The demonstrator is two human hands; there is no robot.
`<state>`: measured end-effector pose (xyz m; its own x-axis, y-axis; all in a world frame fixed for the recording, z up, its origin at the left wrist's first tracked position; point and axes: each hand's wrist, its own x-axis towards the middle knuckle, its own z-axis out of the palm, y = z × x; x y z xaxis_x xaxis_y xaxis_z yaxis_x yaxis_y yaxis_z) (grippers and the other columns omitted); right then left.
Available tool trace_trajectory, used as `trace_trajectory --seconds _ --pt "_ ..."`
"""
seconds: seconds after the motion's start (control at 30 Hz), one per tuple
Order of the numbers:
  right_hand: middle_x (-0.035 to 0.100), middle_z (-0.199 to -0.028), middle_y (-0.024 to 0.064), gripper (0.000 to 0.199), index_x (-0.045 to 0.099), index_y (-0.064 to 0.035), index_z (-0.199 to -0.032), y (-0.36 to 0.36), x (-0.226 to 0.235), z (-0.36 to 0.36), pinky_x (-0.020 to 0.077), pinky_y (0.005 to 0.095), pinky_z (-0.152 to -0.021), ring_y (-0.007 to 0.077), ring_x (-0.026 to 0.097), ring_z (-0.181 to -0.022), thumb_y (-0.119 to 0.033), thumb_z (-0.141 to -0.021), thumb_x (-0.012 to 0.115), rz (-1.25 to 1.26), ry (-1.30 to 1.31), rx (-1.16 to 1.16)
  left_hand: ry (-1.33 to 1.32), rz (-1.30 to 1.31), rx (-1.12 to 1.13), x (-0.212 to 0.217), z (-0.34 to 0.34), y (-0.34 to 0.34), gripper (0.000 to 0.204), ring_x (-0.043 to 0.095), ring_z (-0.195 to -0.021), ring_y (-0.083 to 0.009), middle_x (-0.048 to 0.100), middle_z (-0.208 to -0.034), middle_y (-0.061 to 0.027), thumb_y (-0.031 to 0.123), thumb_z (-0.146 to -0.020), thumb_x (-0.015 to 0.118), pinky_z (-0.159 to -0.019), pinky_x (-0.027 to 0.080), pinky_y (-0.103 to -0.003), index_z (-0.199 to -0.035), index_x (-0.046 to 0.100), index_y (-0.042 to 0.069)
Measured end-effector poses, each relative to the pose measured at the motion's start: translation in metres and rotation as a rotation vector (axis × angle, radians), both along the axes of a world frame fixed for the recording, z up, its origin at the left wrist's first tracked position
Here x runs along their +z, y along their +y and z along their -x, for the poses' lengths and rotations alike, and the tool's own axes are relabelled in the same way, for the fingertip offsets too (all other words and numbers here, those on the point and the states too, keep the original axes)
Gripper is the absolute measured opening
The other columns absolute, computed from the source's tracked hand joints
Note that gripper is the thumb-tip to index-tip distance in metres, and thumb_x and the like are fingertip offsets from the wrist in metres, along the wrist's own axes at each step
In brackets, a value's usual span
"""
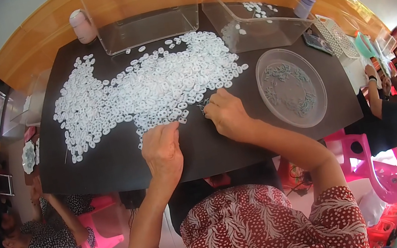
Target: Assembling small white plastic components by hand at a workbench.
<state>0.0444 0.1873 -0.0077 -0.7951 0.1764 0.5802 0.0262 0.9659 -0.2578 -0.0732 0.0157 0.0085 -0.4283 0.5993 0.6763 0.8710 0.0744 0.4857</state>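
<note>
While both of your hands rested at the near edge of the spread of white rings, the thing that mattered lay just ahead of your right hand. Its fingers were drawn narrow, pinched together at a small dark piece at the tips, touching the near fringe of the rings; whether that piece was truly held or only pressed I cannot tell, since it was too small to make out. Your left hand lay flat, knuckles up, on the dark tabletop, its fingertips touching the rings just beside and to the left of the right hand's. The fingers there were loosely together, holding nothing that showed.

The rings ran as a broad band across the tabletop, stretching away to your left and forward toward two clear plastic bins. A round clear dish with small dark pieces in it sat to your right, near your right hand and well apart from your left. Of the two, your right hand was plainly nearer both the dish and the pinched piece.
</note>
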Motion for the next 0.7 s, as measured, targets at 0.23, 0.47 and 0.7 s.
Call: trace_trajectory --seconds 0.23,0.47,0.7 --pt "0.051 -0.071 0.0108 0.013 0.054 -0.0034 -0.070 -0.003 0.005 0.008 0.0421 0.0395 -0.061 0.0304 0.050 -0.071 0.001 -0.068 0.066 -0.090 -0.011 0.037 0.092 0.042 0.033 -0.003 0.021 0.012 0.017 0.054 -0.070 -0.0277 0.056 -0.073 -0.0070 -0.001 -0.073 0.064 -0.064 0.042 -0.039 -0.087 0.064 0.008" --pt "0.051 -0.074 0.0119 0.015 0.052 -0.0032 -0.075 -0.009 0.012 -0.015 0.0430 0.0393 -0.062 0.0304 0.049 -0.073 0.001 -0.070 0.065 0.028 0.021 -0.006 0.252 0.118 0.012 0.002 0.035 0.034 0.015 0.052 -0.070 -0.0251 0.053 -0.071 -0.0052 -0.001 -0.068 0.060 -0.065 0.039 -0.038 -0.078 0.066 0.009" --pt "0.050 -0.071 0.0104 0.017 0.051 -0.0037 -0.075 -0.023 0.015 -0.025 0.0418 0.0400 -0.060 0.0306 0.049 -0.068 0.006 -0.069 0.064 0.196 0.065 -0.013 0.284 0.134 -0.112 -0.005 0.018 0.028 0.014 0.050 -0.071 -0.0261 0.049 -0.072 -0.0062 0.003 -0.065 0.063 -0.066 0.038 -0.038 -0.077 0.064 0.009"
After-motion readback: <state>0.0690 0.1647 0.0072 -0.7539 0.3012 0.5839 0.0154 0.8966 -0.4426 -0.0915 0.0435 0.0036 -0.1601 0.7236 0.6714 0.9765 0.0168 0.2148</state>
